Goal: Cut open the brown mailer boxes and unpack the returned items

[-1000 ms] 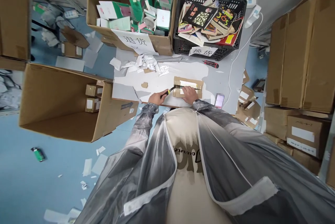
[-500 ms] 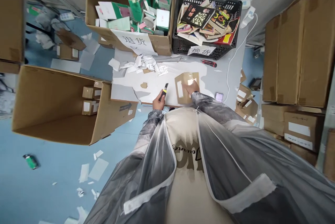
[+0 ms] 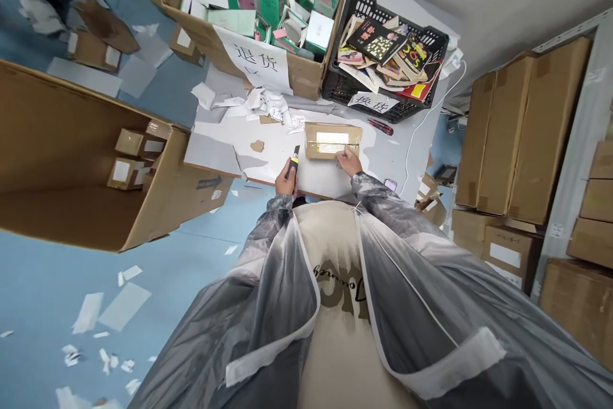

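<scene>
One black-and-yellow utility knife [image 3: 293, 165], blade out, sits wrapped in the fingers of the left hand [image 3: 285, 184]. The right hand [image 3: 352, 163] has fingertips at the near right edge of a small taped cardboard box [image 3: 331, 138] on the white table [image 3: 323, 183]; whether they pinch it, I cannot tell. Beyond lie a red-and-black utility knife [image 3: 380, 127] and crumpled paper [image 3: 263, 103], then a large carton [image 3: 306, 77] and a black plastic crate [image 3: 412, 110] of books [image 3: 383, 45].

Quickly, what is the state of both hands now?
Left hand: closed, holding a utility knife.
Right hand: touching the small tabletop box; whether gripping, unclear.
</scene>
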The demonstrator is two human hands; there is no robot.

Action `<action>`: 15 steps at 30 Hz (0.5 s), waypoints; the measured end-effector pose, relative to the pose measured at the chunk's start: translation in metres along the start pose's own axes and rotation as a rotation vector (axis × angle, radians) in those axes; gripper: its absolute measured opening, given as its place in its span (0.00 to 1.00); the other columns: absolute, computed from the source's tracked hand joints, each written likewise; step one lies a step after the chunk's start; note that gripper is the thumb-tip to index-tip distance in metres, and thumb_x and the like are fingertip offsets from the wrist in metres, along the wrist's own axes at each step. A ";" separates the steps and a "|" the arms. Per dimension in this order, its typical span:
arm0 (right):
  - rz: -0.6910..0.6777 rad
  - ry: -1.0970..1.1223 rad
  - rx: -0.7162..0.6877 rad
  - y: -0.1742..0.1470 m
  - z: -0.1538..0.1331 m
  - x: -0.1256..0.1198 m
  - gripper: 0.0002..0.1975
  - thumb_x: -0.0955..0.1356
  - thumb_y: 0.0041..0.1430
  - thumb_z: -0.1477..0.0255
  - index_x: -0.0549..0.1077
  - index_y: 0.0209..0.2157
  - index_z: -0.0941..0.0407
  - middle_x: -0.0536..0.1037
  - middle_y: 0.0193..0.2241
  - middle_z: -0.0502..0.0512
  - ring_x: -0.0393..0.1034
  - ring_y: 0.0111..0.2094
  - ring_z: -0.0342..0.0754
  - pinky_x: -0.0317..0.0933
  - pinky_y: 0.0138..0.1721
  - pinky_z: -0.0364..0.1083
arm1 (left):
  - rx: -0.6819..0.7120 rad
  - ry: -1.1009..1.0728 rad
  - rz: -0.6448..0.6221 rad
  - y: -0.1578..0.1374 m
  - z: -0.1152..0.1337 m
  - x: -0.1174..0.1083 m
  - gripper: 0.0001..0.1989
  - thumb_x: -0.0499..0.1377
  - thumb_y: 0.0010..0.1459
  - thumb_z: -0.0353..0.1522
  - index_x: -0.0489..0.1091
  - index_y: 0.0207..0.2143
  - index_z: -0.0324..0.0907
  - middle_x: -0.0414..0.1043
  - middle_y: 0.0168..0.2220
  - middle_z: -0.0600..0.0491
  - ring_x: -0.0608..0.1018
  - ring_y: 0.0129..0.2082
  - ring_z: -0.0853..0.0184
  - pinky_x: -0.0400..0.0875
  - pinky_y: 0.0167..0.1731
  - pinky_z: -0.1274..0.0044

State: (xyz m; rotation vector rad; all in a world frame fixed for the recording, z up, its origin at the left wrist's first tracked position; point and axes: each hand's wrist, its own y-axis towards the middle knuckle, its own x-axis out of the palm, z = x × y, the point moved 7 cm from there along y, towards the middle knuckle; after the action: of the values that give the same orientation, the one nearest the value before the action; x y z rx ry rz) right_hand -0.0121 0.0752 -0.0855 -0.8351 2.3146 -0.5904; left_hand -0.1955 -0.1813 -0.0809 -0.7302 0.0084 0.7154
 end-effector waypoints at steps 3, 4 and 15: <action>0.019 -0.584 -0.075 0.021 -0.035 -0.009 0.23 0.72 0.88 0.59 0.90 0.68 0.58 0.92 0.56 0.67 0.84 0.66 0.67 0.75 0.76 0.62 | -0.012 0.019 0.009 0.032 0.018 0.004 0.42 0.51 0.91 0.55 0.57 0.95 0.46 0.80 0.33 0.54 0.70 0.20 0.69 0.71 0.23 0.77; 0.031 -0.722 -0.100 0.028 -0.048 -0.011 0.22 0.71 0.89 0.59 0.92 0.63 0.58 0.91 0.58 0.70 0.83 0.67 0.70 0.75 0.75 0.63 | -0.007 0.038 -0.003 0.043 0.025 0.005 0.42 0.52 0.91 0.55 0.58 0.95 0.46 0.81 0.33 0.54 0.70 0.20 0.69 0.71 0.24 0.77; -0.197 -1.201 -0.667 0.094 -0.138 0.010 0.32 0.73 0.86 0.67 0.77 0.84 0.57 0.65 0.88 0.70 0.53 0.87 0.76 0.46 0.87 0.80 | 0.038 0.228 -0.053 0.094 0.091 0.001 0.34 0.56 0.90 0.44 0.67 0.91 0.51 0.90 0.38 0.53 0.80 0.23 0.65 0.78 0.32 0.76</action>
State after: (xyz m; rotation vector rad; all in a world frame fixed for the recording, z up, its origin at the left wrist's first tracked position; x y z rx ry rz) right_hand -0.1496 0.1622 -0.0444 -1.2456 1.2627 0.5658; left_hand -0.2724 -0.0760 -0.0694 -0.7695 0.2095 0.5772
